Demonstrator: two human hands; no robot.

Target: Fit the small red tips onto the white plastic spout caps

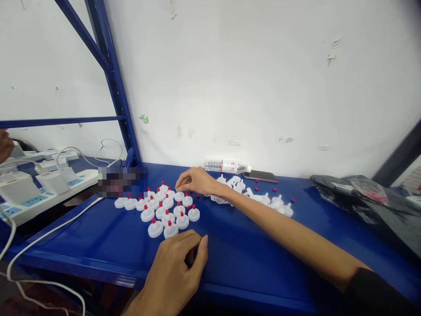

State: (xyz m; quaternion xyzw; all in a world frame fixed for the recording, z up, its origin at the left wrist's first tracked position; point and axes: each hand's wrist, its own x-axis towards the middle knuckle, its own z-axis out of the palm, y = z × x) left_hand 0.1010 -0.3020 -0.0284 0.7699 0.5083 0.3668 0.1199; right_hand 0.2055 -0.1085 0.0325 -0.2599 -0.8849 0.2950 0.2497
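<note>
The right hand (pixel 194 180) bunches its fingertips at the far right of the red-tipped round white plastic caps (pixel 168 202); any pinched item is hidden. The left hand (pixel 176 261) curls nearer, thumb against forefinger. Loose white plastic funnel-shaped pieces (pixel 277 202) lie right.

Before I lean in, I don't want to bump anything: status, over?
Right hand at far side of red-tipped white caps; left hand at near side. Both grips unclear. Loose white pieces beyond right forearm.
</note>
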